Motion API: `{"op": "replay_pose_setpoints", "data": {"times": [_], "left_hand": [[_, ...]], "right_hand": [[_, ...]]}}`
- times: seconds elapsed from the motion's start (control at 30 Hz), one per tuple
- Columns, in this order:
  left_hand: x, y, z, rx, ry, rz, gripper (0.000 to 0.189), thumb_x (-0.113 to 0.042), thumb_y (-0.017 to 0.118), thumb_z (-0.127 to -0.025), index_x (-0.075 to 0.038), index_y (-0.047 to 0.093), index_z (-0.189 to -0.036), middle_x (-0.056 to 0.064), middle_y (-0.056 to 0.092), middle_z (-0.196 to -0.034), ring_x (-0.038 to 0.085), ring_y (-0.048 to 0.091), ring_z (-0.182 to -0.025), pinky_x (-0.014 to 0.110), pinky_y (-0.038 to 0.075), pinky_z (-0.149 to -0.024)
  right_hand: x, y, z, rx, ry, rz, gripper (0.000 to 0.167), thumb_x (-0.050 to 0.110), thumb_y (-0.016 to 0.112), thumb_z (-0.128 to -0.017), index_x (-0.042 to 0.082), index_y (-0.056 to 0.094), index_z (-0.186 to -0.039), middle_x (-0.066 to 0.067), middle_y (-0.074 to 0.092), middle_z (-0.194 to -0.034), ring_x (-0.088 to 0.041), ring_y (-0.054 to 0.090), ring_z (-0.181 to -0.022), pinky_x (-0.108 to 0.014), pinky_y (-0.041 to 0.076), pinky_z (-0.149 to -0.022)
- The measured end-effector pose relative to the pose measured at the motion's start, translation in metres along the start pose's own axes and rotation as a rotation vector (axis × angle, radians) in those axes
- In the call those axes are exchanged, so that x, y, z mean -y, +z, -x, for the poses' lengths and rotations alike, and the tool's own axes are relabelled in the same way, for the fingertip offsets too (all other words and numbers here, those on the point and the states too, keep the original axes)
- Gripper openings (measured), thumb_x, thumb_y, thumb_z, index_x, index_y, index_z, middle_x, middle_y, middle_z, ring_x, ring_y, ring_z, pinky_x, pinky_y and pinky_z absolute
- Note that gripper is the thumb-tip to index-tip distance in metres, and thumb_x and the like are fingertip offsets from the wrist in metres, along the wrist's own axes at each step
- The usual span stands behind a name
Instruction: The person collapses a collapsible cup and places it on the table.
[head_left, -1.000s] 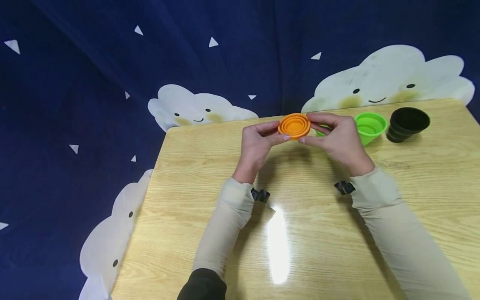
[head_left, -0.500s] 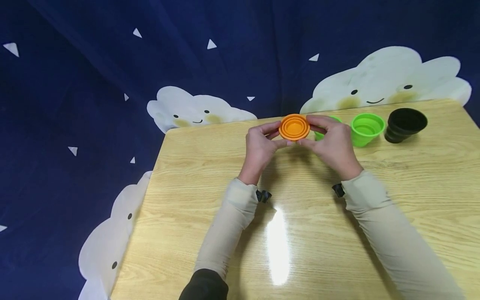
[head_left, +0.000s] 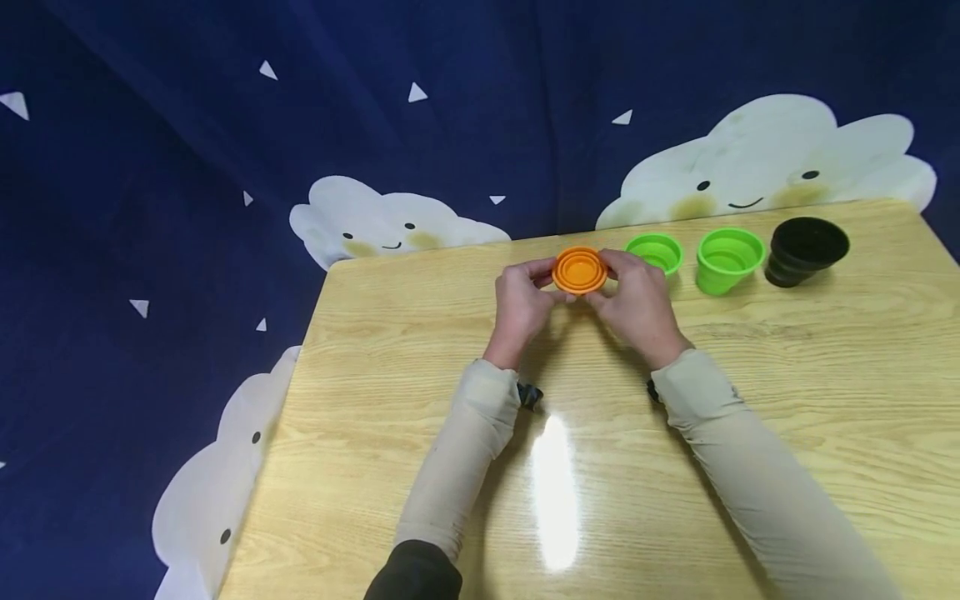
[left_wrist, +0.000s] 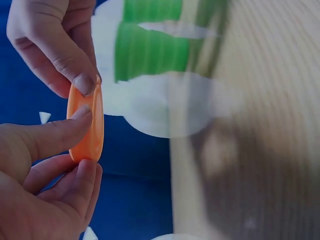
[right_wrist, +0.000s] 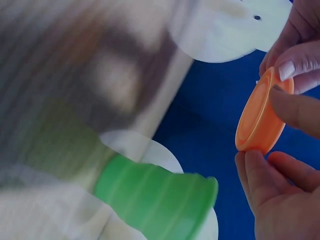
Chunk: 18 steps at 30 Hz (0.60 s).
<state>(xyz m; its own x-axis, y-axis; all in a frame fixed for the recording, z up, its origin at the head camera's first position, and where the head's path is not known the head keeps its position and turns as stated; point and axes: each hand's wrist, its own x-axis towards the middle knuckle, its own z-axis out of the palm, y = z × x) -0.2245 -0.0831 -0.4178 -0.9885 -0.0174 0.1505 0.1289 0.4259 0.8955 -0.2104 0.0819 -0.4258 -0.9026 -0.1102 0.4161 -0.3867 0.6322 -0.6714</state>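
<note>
An orange collapsible cup [head_left: 580,271], folded flat into rings, is held above the far part of the table between both hands. My left hand [head_left: 519,307] pinches its left edge between thumb and fingers. On the opposite edge my right hand [head_left: 639,302] grips it the same way. In the left wrist view the flattened cup [left_wrist: 89,125] shows edge-on, with fingertips of both hands on its rim. The right wrist view shows the orange cup [right_wrist: 262,112] tilted, with the thumbs on its near side.
Two green collapsible cups, one [head_left: 655,252] just behind my right hand and another [head_left: 729,260] to its right, stand expanded near the table's back edge. A black cup [head_left: 807,250] stands beyond them. A dark blue cloud-printed curtain [head_left: 465,100] hangs behind the wooden table [head_left: 375,375].
Both hands have lowered the orange cup slightly toward the person. The right hand has shifted left, uncovering more of the nearest green cup.
</note>
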Motion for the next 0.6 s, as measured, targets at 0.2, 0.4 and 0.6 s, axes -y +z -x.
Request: {"op": "replay_pose_setpoints", "data": {"times": [0.2, 0.4, 0.6], "left_hand": [[0.020, 0.005, -0.004, 0.034, 0.006, -0.088, 0.050, 0.009, 0.091, -0.065, 0.004, 0.074, -0.112, 0.014, 0.075, -0.102, 0.019, 0.073, -0.086, 0.017, 0.057, -0.071], [0.034, 0.015, -0.012, 0.074, 0.045, -0.139, 0.049, 0.012, 0.090, -0.063, 0.005, 0.075, -0.109, 0.015, 0.075, -0.093, 0.019, 0.073, -0.079, 0.015, 0.055, -0.064], [0.039, 0.024, -0.019, 0.095, 0.050, -0.294, 0.046, 0.006, 0.092, -0.066, 0.001, 0.076, -0.109, 0.009, 0.075, -0.092, 0.015, 0.070, -0.079, 0.013, 0.052, -0.065]], "right_hand": [[-0.006, 0.018, 0.006, 0.048, -0.042, 0.099, 0.045, -0.006, 0.080, -0.078, -0.014, 0.061, -0.118, -0.033, 0.061, -0.122, -0.049, 0.056, -0.116, -0.056, 0.043, -0.105], [-0.013, 0.027, 0.007, 0.081, -0.062, 0.192, 0.040, -0.008, 0.077, -0.078, -0.017, 0.061, -0.113, -0.033, 0.062, -0.116, -0.049, 0.059, -0.109, -0.056, 0.047, -0.099], [-0.021, 0.033, 0.005, 0.133, -0.026, 0.250, 0.034, -0.009, 0.074, -0.078, -0.018, 0.061, -0.108, -0.029, 0.062, -0.102, -0.044, 0.061, -0.094, -0.055, 0.052, -0.086]]}}
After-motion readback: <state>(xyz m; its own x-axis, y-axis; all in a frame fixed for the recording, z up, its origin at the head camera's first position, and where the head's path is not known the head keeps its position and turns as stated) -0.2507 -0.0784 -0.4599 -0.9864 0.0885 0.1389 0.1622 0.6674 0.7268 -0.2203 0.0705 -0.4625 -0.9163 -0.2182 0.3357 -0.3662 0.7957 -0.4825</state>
